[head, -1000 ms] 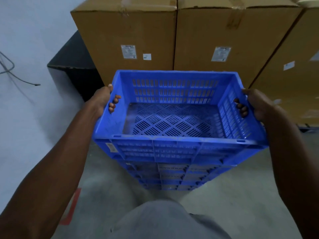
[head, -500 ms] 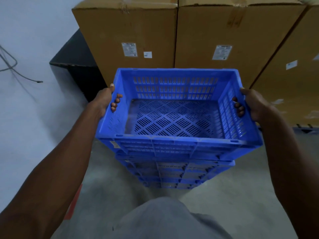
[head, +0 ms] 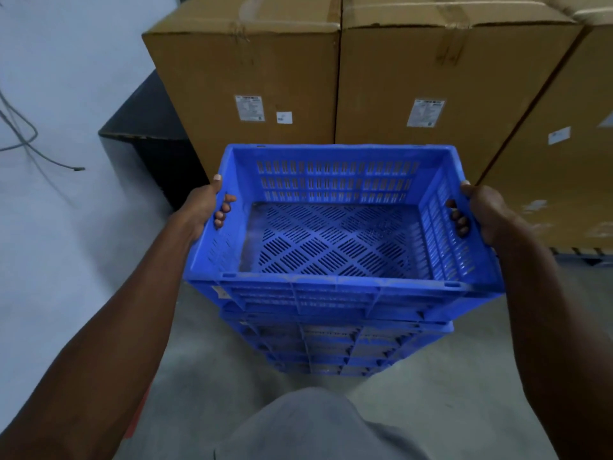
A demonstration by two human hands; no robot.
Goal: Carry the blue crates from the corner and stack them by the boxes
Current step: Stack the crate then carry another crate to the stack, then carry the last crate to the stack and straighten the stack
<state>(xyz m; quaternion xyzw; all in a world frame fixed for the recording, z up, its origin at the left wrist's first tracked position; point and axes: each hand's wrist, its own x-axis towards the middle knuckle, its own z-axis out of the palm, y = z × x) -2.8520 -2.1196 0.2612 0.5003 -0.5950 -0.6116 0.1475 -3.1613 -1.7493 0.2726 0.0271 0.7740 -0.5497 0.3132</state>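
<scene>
I hold an empty blue slotted crate [head: 335, 240] in the middle of the view, right above a stack of blue crates [head: 331, 346] on the floor. Whether its bottom touches the stack I cannot tell. My left hand [head: 205, 207] grips the crate's left handle slot, fingers curled through to the inside. On the opposite side my right hand [head: 481, 214] grips the right handle slot the same way. Directly behind the stack stand tall cardboard boxes [head: 252, 78], side by side.
A black low unit [head: 149, 137] stands at the left of the boxes against a pale wall with loose cables [head: 20, 134]. Grey concrete floor [head: 205, 376] surrounds the stack. Red floor marking shows at the lower left. A pallet edge [head: 577, 252] shows under the right boxes.
The crate has come down and moved away from me toward the boxes, closing the gap to the stack below. Both hands keep their grip on the handles.
</scene>
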